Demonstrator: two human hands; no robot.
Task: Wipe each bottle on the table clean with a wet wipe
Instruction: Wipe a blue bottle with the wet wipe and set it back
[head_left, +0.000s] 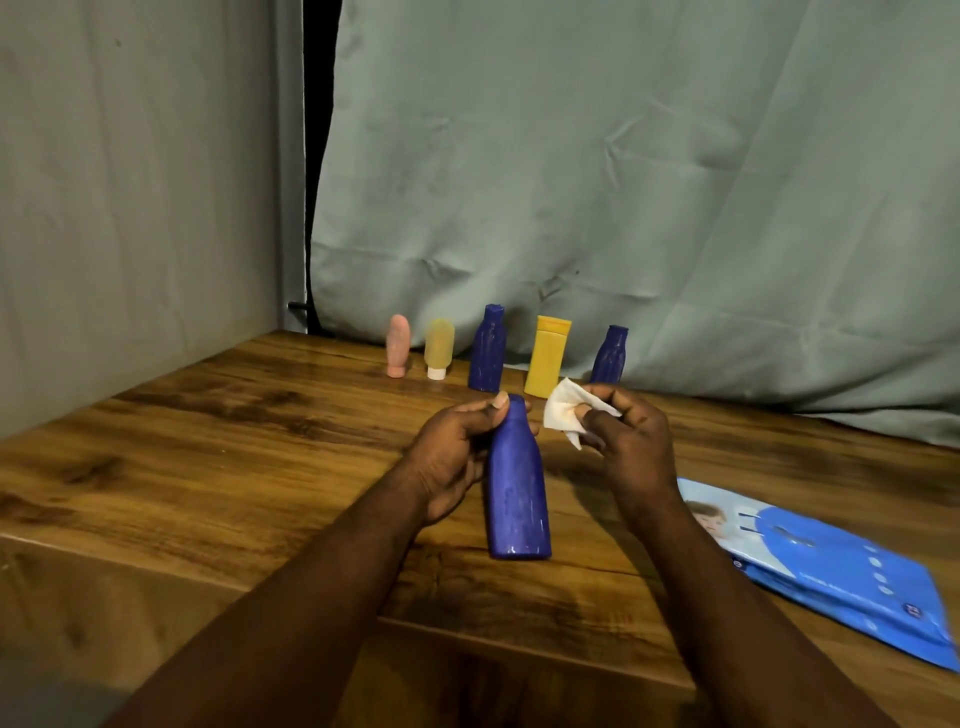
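Note:
A blue bottle (517, 493) is held upright in the middle of the view, above the wooden table (234, 457). My left hand (457, 457) grips its neck and shoulder, thumb near the cap. Just to its right, my right hand (628, 441) pinches a crumpled white wet wipe (563, 413), which is a little apart from the bottle. Along the back of the table stands a row of bottles: a pink one (398, 345), a pale yellow one (439, 347) on a white cap, a blue one (487, 356), a yellow one (546, 356) and another blue one (610, 356), partly behind my right hand.
A blue pack of wet wipes (831, 566) lies flat at the table's right front. A grey-green curtain (623, 182) hangs behind the row of bottles, and a wall stands on the left. The table's front edge runs below my forearms.

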